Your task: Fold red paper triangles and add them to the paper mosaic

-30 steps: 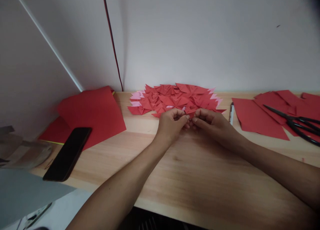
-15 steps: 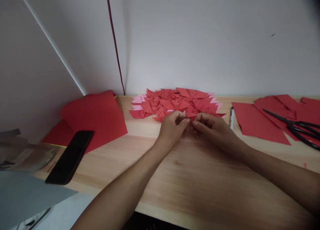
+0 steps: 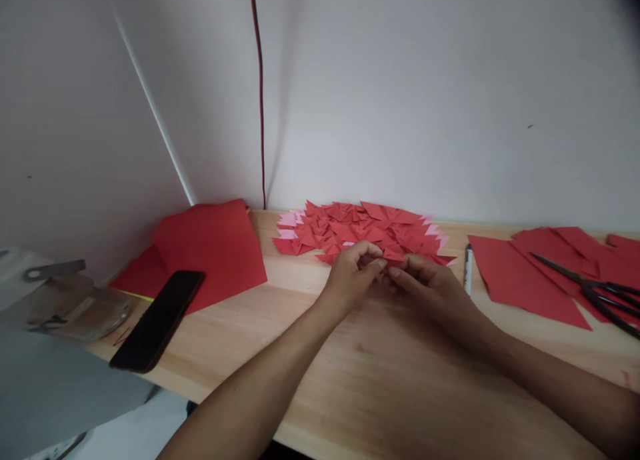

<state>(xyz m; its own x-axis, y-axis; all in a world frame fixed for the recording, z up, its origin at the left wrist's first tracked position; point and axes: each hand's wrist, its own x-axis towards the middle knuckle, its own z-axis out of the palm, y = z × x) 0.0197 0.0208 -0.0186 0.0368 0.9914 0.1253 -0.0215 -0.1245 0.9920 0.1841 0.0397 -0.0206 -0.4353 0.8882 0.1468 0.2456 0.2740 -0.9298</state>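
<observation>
Between the fingertips of my left hand (image 3: 354, 272) and my right hand (image 3: 434, 283) is a small folded red paper piece (image 3: 394, 255). Both hands are closed in a pinch on it, thumbs toward me, a little above the wooden table. My fingers cover part of the piece, so its full shape is hidden. Just behind my hands lies a heap of folded red paper pieces (image 3: 350, 231), pointed at the ends, with pink ones (image 3: 289, 234) showing at its left and right sides.
Large red sheets (image 3: 215, 247) lie at the left, with a black phone (image 3: 159, 321) and a clear container (image 3: 95, 310) nearby. At the right are a marker (image 3: 469, 268), cut red paper (image 3: 525, 283) and black scissors (image 3: 595, 288). The wall (image 3: 400, 100) stands behind the wooden table (image 3: 280, 320).
The camera view has tilted and shifted, so the table things appear lower and mostly further right. Both hands keep hold of the red paper piece, which shows slightly more between the fingers.
</observation>
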